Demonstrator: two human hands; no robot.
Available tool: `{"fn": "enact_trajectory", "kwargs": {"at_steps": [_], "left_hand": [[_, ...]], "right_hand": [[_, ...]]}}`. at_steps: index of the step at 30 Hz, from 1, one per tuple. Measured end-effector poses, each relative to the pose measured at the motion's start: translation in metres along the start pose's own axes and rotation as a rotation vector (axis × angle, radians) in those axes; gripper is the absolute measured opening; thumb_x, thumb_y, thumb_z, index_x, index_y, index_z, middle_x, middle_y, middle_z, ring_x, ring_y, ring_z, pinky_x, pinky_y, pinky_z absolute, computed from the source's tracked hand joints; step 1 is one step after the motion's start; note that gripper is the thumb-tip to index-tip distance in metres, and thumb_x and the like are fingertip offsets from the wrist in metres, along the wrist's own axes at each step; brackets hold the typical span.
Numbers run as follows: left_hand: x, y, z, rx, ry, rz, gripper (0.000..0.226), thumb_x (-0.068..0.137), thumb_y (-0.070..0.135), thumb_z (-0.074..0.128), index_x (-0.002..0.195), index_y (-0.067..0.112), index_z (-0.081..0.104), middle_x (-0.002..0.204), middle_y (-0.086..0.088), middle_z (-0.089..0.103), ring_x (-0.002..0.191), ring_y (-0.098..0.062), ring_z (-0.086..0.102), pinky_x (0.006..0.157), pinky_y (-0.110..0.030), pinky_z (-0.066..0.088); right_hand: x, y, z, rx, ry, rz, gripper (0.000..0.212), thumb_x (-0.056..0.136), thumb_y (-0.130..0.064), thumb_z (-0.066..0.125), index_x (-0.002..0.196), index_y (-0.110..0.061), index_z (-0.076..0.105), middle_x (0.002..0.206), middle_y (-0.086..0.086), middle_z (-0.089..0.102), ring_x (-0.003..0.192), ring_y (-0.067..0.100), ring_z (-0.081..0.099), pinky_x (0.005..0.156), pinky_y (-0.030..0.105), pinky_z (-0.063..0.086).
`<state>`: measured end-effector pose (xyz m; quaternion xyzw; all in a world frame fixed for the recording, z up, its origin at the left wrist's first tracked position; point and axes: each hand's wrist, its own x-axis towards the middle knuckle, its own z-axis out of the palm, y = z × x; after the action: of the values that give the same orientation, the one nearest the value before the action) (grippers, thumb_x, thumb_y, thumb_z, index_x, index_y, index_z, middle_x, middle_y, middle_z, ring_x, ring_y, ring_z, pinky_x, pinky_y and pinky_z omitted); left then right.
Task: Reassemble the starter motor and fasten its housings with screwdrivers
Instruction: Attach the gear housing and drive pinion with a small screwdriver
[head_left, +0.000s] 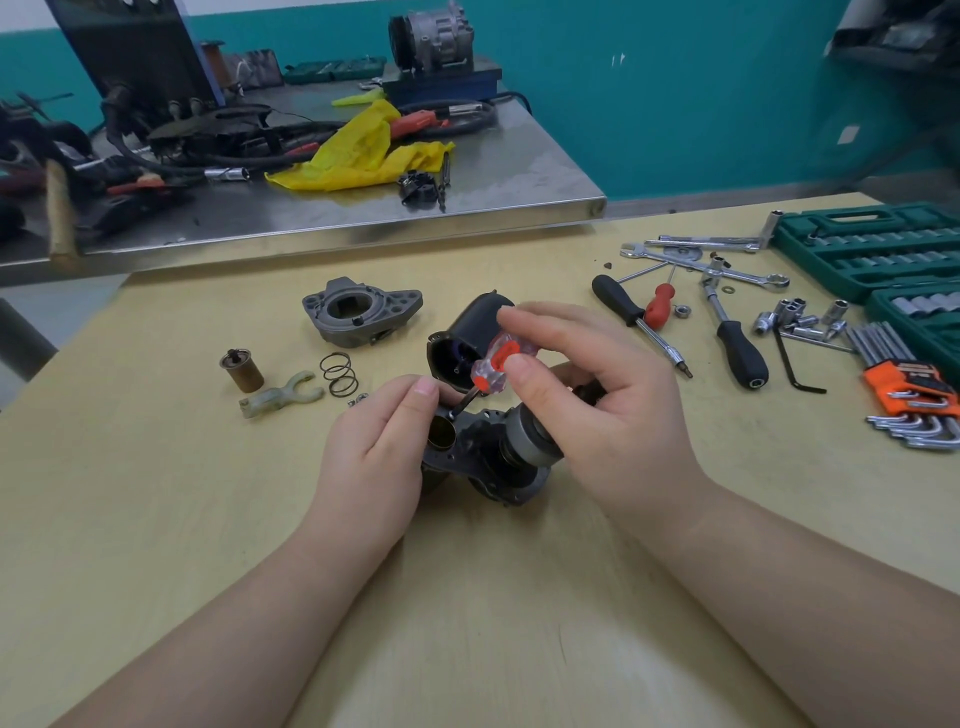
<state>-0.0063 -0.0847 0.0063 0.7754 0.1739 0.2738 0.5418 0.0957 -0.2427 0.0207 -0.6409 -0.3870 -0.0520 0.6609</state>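
Note:
The starter motor body (511, 457), dark metal with a grey gear end, lies on the wooden table (467, 597) between my hands. My left hand (379, 447) grips its left side beside a brass sleeve (441, 434). My right hand (587, 384) pinches a stubby screwdriver (496, 364) with a clear and red handle; its tip points down at the housing near my left thumb. A black cylindrical housing (470, 338) lies just behind. A grey nose housing (361, 317), brass plunger (243, 370), fork lever (280, 397) and spring (338, 374) lie to the left.
Screwdrivers (639, 317), wrenches (706, 260), loose sockets (800, 319) and hex keys (909, 395) are spread at the right, beside green socket cases (878, 249). A steel bench (363, 208) behind carries cables, a yellow cloth (363, 150) and a compressor.

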Motion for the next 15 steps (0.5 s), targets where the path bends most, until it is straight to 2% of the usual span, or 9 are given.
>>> {"fn": "enact_trajectory", "kwargs": {"at_steps": [3, 6, 7, 11, 15], "left_hand": [[-0.0005, 0.0007, -0.0001, -0.004, 0.003, 0.003, 0.034, 0.104, 0.036, 0.046, 0.088, 0.036, 0.075, 0.087, 0.017, 0.075, 0.084, 0.002, 0.067, 0.069, -0.008, 0.045], [-0.0004, 0.0012, 0.0003, -0.014, 0.001, -0.005, 0.033, 0.104, 0.037, 0.046, 0.089, 0.035, 0.076, 0.087, 0.016, 0.076, 0.084, 0.001, 0.067, 0.07, -0.01, 0.046], [-0.0003, 0.0014, 0.0004, -0.014, -0.001, -0.005, 0.033, 0.104, 0.037, 0.046, 0.089, 0.035, 0.076, 0.087, 0.016, 0.076, 0.084, 0.001, 0.067, 0.07, -0.011, 0.046], [-0.001, 0.0013, 0.0, -0.003, 0.002, 0.0, 0.035, 0.106, 0.034, 0.046, 0.088, 0.036, 0.076, 0.086, 0.017, 0.075, 0.081, 0.002, 0.066, 0.067, -0.007, 0.045], [-0.0007, -0.0002, -0.0004, -0.001, 0.001, -0.008, 0.034, 0.106, 0.034, 0.046, 0.088, 0.033, 0.076, 0.086, 0.015, 0.075, 0.081, 0.001, 0.066, 0.067, -0.009, 0.045]], "right_hand": [[-0.0001, 0.0002, 0.0001, -0.033, 0.005, 0.014, 0.03, 0.096, -0.017, 0.073, 0.124, -0.029, 0.076, 0.108, -0.015, 0.076, 0.109, 0.015, 0.072, 0.081, 0.025, 0.06], [0.0007, 0.0002, 0.0005, -0.026, 0.012, 0.039, 0.025, 0.095, -0.019, 0.077, 0.119, -0.027, 0.078, 0.101, -0.009, 0.074, 0.102, 0.02, 0.073, 0.08, 0.041, 0.061], [0.0007, -0.0003, 0.0002, 0.001, 0.007, 0.048, 0.025, 0.095, -0.018, 0.077, 0.119, -0.024, 0.079, 0.101, -0.008, 0.075, 0.1, 0.021, 0.074, 0.078, 0.042, 0.061], [0.0016, -0.0039, -0.0018, 0.044, -0.025, 0.04, 0.031, 0.097, -0.011, 0.072, 0.124, -0.024, 0.077, 0.118, -0.015, 0.075, 0.106, 0.011, 0.073, 0.078, 0.019, 0.056], [0.0012, -0.0011, 0.0, 0.001, -0.01, 0.038, 0.032, 0.094, -0.012, 0.078, 0.121, -0.028, 0.077, 0.106, -0.013, 0.077, 0.106, 0.014, 0.072, 0.08, 0.022, 0.057]]}}
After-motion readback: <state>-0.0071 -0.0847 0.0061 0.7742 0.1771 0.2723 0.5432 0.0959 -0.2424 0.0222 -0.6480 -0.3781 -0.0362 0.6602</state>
